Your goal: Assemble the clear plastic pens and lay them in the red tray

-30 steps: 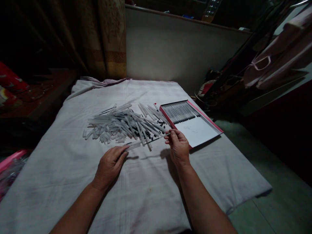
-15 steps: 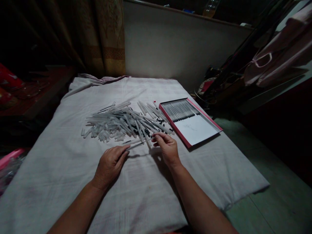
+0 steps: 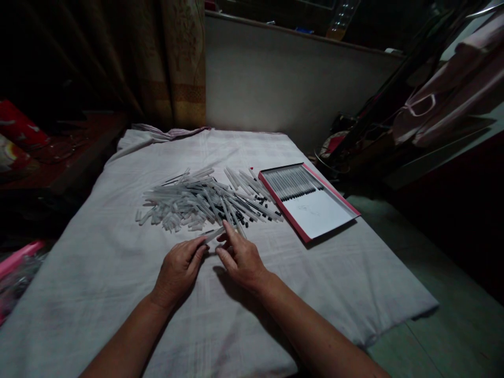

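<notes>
My left hand (image 3: 179, 268) is closed, thumb and forefinger pinching the near end of a clear-barrelled pen (image 3: 213, 234) just above the cloth. To its right is my right hand (image 3: 242, 257), thumb and fingers apart around the pen's far end; whether a fingertip touches it I cannot tell. Beyond both hands spreads a pile of clear pen barrels, caps and dark refills (image 3: 181, 202). Small black plugs (image 3: 241, 216) lie scattered at the pile's right side. A shallow red-edged box (image 3: 289, 220) stands at the right, a row of assembled pens (image 3: 291, 181) in its far half.
A pale checked cloth (image 3: 118, 304) covers the table. Behind it are a wall (image 3: 275, 84) and a patterned curtain (image 3: 185, 63). Red items stand on a dark side table (image 3: 74, 152) at the left. Clothing (image 3: 437, 100) hangs at the right.
My right hand has come left and nearer to my left hand, and its pinching fingers have spread. My left hand keeps its grip on the pen. The view has shifted slightly.
</notes>
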A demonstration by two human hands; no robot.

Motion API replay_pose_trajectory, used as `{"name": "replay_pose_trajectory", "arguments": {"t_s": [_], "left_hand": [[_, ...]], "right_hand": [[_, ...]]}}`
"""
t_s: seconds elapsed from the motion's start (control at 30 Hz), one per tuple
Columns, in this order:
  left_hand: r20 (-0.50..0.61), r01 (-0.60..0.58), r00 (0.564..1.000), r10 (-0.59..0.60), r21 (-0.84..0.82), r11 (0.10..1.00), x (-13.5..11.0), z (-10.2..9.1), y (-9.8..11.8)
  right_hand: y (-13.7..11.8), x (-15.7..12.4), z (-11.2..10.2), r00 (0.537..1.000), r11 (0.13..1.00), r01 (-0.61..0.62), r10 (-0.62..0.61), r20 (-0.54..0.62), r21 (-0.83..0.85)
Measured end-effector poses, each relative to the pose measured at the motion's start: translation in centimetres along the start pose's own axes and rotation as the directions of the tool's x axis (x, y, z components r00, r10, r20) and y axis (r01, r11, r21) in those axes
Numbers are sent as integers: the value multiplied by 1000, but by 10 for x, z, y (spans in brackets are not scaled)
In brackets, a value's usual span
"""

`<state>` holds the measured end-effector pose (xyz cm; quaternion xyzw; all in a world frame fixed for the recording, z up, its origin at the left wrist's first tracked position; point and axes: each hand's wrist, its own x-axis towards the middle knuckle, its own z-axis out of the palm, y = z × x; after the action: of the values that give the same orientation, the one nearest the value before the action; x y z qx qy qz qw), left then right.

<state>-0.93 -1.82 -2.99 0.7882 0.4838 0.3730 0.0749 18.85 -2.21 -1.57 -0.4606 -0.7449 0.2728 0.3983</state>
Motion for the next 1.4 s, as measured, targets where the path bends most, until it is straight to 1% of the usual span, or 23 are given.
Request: {"name": "replay_pose_trajectory", "arguments": {"t_s": [0.07, 0.13, 0.2, 0.23, 0.33, 0.43, 0.53, 0.6, 0.67, 0.7, 0.73, 0.77, 0.8, 0.83, 0.87, 0.9, 0.93, 0.97, 1.0, 1.07, 1.17, 1.3, 1.4], "left_hand": [[-1, 21, 1000, -21, -6, 1000, 0, 0, 0], [-9, 41, 999, -41, -12, 999, 0, 0, 0], [-16, 54, 998, -54, -17, 998, 0, 0, 0], [-11, 60, 998, -61, -19, 998, 1, -1, 0], [30, 77, 997, -76, -27, 997, 2, -2, 1], [37, 78, 996, -77, -30, 996, 2, -3, 1], [29, 62, 998, -61, -9, 998, 2, -2, 2], [25, 40, 999, -40, 13, 999, 2, -2, 3], [21, 13, 1000, -13, 34, 999, 3, -2, 4], [20, 0, 1000, -1, 41, 999, 3, -2, 4], [22, -10, 1000, 9, 46, 999, 3, -3, 4], [28, -20, 999, 18, 47, 999, 3, -3, 4], [34, -29, 999, 27, 47, 998, 3, -3, 5], [40, -39, 999, 37, 48, 998, 3, -4, 5], [47, -47, 998, 45, 48, 998, 3, -4, 6], [55, -56, 997, 54, 50, 997, 3, -4, 7], [65, -65, 996, 61, 52, 997, 3, -4, 8], [76, -75, 995, 70, 53, 996, 3, -4, 8], [85, -84, 993, 79, 53, 995, 4, -4, 9], [105, -95, 990, 89, 48, 994, 4, -4, 9], [122, -87, 989, 82, 42, 995, 4, -4, 8], [120, -87, 989, 81, 49, 995, 3, -3, 8], [125, -100, 988, 92, 55, 993, 3, -4, 8]], "right_hand": [[3, 4, -7, 999, 999, -36, 36, -10, -23], [11, 10, -20, 992, 993, -98, 93, -86, -60], [20, 16, -35, 976, 976, -159, 133, -171, -151], [25, 19, -43, 971, 959, -190, 151, -186, -212], [35, 23, -57, 958, 880, -283, 246, -145, -380], [36, 25, -58, 950, 820, -301, 305, -74, -487], [34, 27, -55, 946, 792, -293, 322, -41, -535], [35, 27, -53, 944, 800, -303, 328, -47, -518], [38, 27, -53, 941, 849, -330, 328, -79, -412], [40, 26, -53, 935, 883, -354, 337, -107, -308], [41, 25, -52, 922, 910, -382, 362, -136, -163], [41, 23, -52, 902, 913, -408, 405, -149, 14], [40, 21, -51, 877, 880, -430, 460, -138, 205], [39, 20, -51, 850, 809, -448, 517, -100, 381], [36, 18, -50, 823, 716, -465, 566, -43, 521], [33, 17, -49, 798, 621, -482, 602, 18, 618], [29, 16, -47, 777, 539, -497, 625, 72, 680], [25, 15, -46, 761, 480, -507, 639, 111, 715], [22, 14, -44, 754, 445, -509, 644, 132, 736], [17, 13, -41, 763, 428, -498, 630, 147, 754], [13, 12, -37, 788, 456, -483, 598, 145, 748], [11, 11, -34, 798, 492, -485, 586, 137, 722], [11, 10, -32, 818, 525, -466, 562, 121, 713]]}}
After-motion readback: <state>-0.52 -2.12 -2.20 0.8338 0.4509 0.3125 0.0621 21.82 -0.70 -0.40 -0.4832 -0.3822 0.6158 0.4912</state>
